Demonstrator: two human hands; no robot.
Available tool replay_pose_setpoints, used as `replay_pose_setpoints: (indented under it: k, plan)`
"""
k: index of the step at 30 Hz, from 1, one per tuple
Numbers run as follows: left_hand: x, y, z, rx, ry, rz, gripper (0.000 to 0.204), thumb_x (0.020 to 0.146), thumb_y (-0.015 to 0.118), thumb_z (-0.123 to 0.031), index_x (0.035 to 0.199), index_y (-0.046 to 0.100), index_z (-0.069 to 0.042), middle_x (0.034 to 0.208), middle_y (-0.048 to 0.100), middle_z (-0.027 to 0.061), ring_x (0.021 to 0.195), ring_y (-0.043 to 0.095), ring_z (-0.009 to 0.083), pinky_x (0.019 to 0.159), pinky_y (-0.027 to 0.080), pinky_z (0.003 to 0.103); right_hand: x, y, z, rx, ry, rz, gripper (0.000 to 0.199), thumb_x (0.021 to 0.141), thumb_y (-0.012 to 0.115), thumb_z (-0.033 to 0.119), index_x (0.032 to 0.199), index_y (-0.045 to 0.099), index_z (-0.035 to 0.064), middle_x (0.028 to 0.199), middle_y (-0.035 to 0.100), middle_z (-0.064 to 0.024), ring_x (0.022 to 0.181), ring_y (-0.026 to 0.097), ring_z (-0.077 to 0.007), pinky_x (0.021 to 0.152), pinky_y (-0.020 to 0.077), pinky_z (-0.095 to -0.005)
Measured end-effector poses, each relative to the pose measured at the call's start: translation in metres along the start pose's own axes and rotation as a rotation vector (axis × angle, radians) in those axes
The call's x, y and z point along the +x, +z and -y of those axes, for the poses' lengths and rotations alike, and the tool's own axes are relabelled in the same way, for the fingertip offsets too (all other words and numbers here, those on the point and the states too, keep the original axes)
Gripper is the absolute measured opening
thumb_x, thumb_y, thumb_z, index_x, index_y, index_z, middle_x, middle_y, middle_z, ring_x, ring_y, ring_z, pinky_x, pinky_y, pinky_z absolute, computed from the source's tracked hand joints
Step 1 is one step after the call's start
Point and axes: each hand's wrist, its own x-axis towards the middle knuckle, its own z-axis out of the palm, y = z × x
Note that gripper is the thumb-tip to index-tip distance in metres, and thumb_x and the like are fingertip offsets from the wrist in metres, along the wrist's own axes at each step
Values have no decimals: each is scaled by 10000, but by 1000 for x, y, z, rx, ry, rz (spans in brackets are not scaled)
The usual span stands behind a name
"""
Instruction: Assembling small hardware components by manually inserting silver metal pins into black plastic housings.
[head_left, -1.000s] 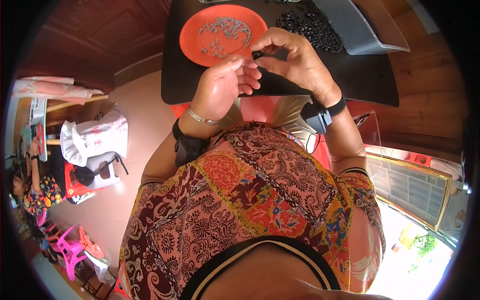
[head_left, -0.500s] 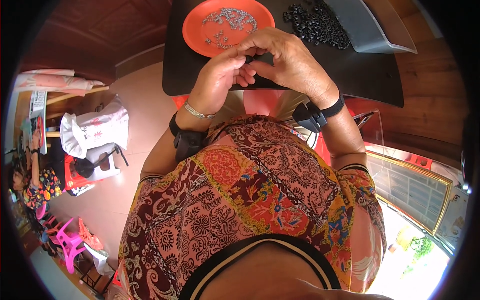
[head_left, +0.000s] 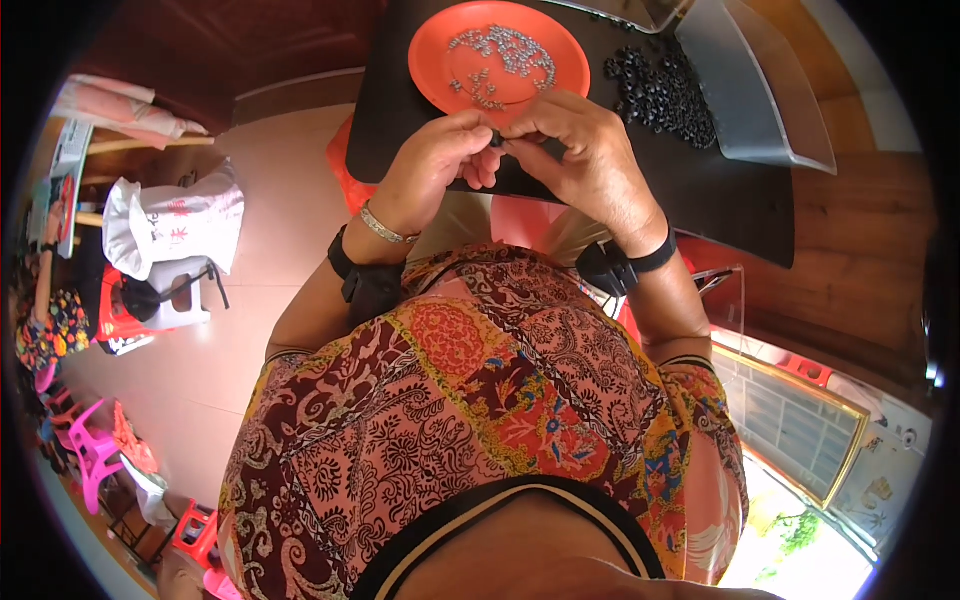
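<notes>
head-worn fisheye, looking steeply down, close

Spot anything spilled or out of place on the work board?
Nothing stands out. The small silver parts sit inside the orange plate, the black parts lie heaped beside it, and the left hand and right hand pinch one small black piece.

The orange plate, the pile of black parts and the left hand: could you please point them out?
orange plate [head_left: 450,45]: head view, bare left rim.
pile of black parts [head_left: 660,92]: head view, pile's middle.
left hand [head_left: 435,165]: head view, back of hand.
</notes>
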Motion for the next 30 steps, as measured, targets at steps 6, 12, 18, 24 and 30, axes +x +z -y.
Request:
replay_pose_setpoints:
  k: [6, 12, 18, 24, 30]
  plan:
    - [-3, -5, 2, 128, -28, 35, 263, 941, 440, -259, 905, 559, -26, 775, 556, 22, 714, 515, 109, 686, 403, 250, -2, 3, 2, 129, 175, 105, 134, 725, 695, -23, 841, 643, 22, 761, 626, -57, 698, 645, -162, 624, 510, -271]
    - [-5, -3, -3, 167, -17, 13, 276, 940, 445, -267, 860, 568, -33, 742, 545, 11, 680, 507, 104, 655, 407, 244, -2, 4, 4, 102, 203, 123, 107, 723, 685, -14, 812, 629, 5, 737, 619, -63, 685, 639, -152, 620, 511, -266]
    - [1, 0, 1, 69, -21, -70, 274, 915, 477, -279, 789, 571, -54, 711, 563, 1, 633, 539, 106, 594, 410, 240, 5, 1, -2, 14, 122, 116, 95, 727, 666, -21, 811, 627, 1, 736, 619, -74, 674, 639, -172, 603, 510, -268]
    - [5, -3, 5, -67, 31, -56, 275, 930, 469, -274, 863, 589, -35, 751, 545, 9, 666, 511, 107, 632, 407, 247, 11, 1, -6, -5, 56, 74, 103, 737, 685, -13, 821, 628, 9, 750, 627, -76, 683, 645, -186, 595, 510, -271]
    - [4, -1, 5, -10, 19, -100, 285, 909, 480, -296, 791, 575, -55, 703, 562, 4, 612, 542, 110, 581, 415, 238, 9, 3, -6, -31, 24, 81, 120, 736, 699, -3, 828, 625, 14, 755, 629, -73, 691, 644, -192, 597, 506, -282]
